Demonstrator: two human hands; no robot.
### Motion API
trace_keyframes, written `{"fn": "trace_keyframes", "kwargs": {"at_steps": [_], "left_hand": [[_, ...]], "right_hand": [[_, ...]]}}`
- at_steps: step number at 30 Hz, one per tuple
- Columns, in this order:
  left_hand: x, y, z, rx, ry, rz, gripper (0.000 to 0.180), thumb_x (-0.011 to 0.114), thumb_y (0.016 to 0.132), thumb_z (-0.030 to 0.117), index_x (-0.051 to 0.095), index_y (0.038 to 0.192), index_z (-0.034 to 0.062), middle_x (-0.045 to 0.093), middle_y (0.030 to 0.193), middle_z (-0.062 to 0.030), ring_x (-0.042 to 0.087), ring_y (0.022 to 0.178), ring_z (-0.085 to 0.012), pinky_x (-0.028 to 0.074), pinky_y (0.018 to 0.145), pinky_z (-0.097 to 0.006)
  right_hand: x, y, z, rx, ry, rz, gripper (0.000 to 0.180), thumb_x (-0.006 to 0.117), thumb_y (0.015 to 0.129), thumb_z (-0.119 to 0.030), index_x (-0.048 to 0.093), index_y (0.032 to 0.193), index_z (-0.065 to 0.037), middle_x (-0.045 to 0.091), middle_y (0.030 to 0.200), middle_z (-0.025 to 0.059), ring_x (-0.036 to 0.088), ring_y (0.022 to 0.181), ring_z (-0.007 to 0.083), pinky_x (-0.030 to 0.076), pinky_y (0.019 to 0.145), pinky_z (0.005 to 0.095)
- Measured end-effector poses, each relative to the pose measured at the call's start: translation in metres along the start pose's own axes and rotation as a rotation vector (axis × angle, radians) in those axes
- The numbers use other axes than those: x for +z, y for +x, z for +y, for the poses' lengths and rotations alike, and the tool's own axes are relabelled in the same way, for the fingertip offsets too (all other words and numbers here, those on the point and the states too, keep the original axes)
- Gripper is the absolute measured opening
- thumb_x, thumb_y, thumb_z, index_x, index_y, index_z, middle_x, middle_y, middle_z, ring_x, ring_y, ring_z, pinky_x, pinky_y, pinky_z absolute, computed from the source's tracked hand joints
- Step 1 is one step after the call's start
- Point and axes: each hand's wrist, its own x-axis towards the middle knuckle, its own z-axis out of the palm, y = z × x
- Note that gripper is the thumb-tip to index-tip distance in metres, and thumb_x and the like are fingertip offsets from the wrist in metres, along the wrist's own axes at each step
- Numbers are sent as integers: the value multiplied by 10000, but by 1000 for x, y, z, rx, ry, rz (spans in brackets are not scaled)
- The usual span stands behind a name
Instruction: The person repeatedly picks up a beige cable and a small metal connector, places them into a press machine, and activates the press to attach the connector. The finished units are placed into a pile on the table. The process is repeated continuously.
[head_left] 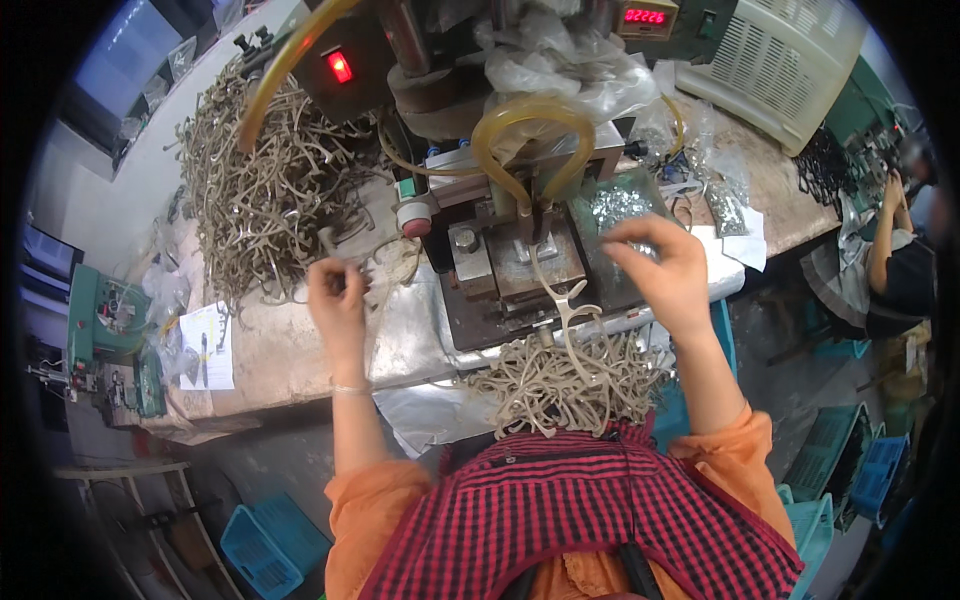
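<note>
My left hand [338,295] is held with curled fingers over the table, beside the big heap of beige eyeglass-frame-like pieces [265,190]. Whether it holds anything is hidden. On the other side of the bench press [525,265], my right hand [665,268] has thumb and fingers drawn together, near a clear bag of small shiny metal parts [625,208]. Anything in its fingertips is too small to make out. One beige frame piece [572,312] rests with one end on the press's metal fixture, touched by neither hand. More such pieces form a pile [575,385] before my apron.
Yellow hoses [535,105] loop in front of the press head. A red-and-white push button [413,218] stands at its left. A paper with a pen [207,345] lies at the table's left. Blue crates [272,545] sit on the floor; another person [895,250] works at far right.
</note>
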Motion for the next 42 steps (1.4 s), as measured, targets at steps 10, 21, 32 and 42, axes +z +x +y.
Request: {"fn": "trace_keyframes", "kwargs": {"at_steps": [10, 21, 32, 42], "left_hand": [[45, -10, 67, 2, -578, 73, 92, 579, 1021, 11, 519, 1085, 38, 646, 1042, -120, 677, 951, -186, 628, 833, -379], [77, 8, 165, 613, -667, -183, 189, 584, 952, -110, 544, 1113, -19, 721, 982, -199, 733, 906, -298, 659, 820, -423], [108, -42, 153, 1151, 143, -558, 251, 808, 729, 7, 667, 932, 48, 753, 1087, -109, 514, 558, -156, 434, 504, -276], [94, -34, 168, 1014, 162, -701, 174, 760, 729, 38, 652, 865, 51, 745, 1029, -82, 576, 598, -188, 470, 521, -305]], "right_hand": [[55, 23, 2, 73, 415, -3, 471, 744, 829, 17, 574, 1265, 66, 721, 1003, 103, 693, 960, 156, 525, 878, 281], [63, 4, -26, 60, 578, 20, 577, 710, 877, 37, 508, 1417, 38, 647, 1312, 146, 669, 1110, 161, 517, 977, 291], [-8, 6, 112, -177, -759, 273, 160, 785, 796, -151, 742, 931, -77, 672, 1209, 192, 575, 1243, 399, 474, 1026, 469], [15, 26, 105, -452, -796, -43, 223, 726, 787, -100, 670, 1001, -70, 623, 1276, 180, 574, 1221, 400, 512, 944, 483]]}}
